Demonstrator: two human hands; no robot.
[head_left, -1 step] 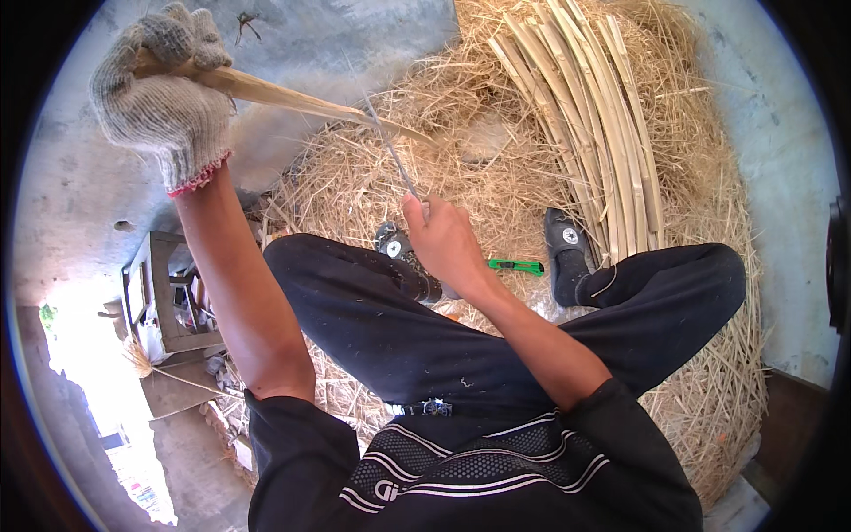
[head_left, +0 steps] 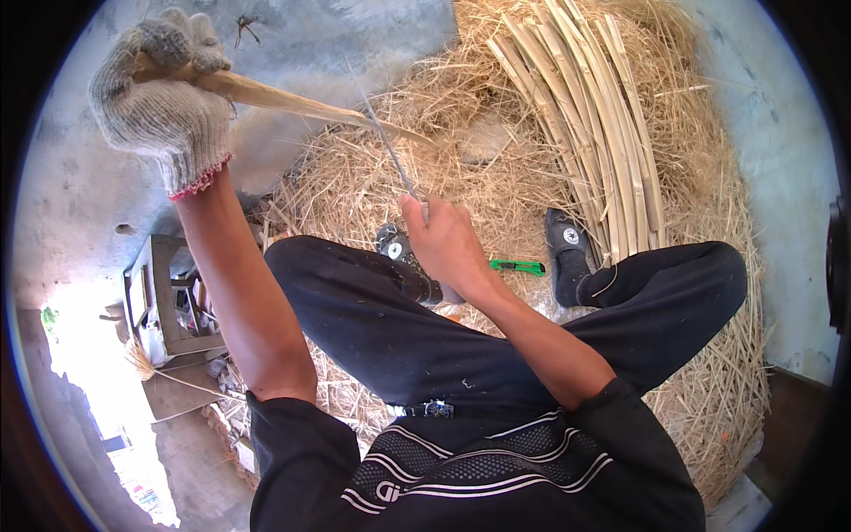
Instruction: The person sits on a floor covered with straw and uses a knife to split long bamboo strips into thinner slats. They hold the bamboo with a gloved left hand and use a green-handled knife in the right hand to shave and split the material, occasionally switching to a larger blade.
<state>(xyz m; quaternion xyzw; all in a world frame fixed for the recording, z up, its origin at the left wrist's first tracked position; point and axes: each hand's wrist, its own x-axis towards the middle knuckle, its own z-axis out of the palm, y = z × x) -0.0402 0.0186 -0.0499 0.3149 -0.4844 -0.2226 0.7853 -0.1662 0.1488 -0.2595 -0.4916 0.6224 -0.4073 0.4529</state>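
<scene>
My left hand (head_left: 160, 93), in a grey knitted glove with a red-edged cuff, is raised at the upper left and closed around one end of a pale bamboo strip (head_left: 292, 103). The strip slants down to the right and narrows toward its far end. My bare right hand (head_left: 446, 241) is closed around the handle of a knife (head_left: 386, 142), hiding the handle. Its long, thin blade points up and away, crossing the strip near the far end. Whether the edge touches the strip, I cannot tell.
A bundle of split strips (head_left: 594, 124) lies at the right on a heap of shavings (head_left: 496, 191). Between my shoes rests a green box cutter (head_left: 517, 267). A wooden frame (head_left: 168, 297) stands at the left, near a bright opening. Walls rise at both sides.
</scene>
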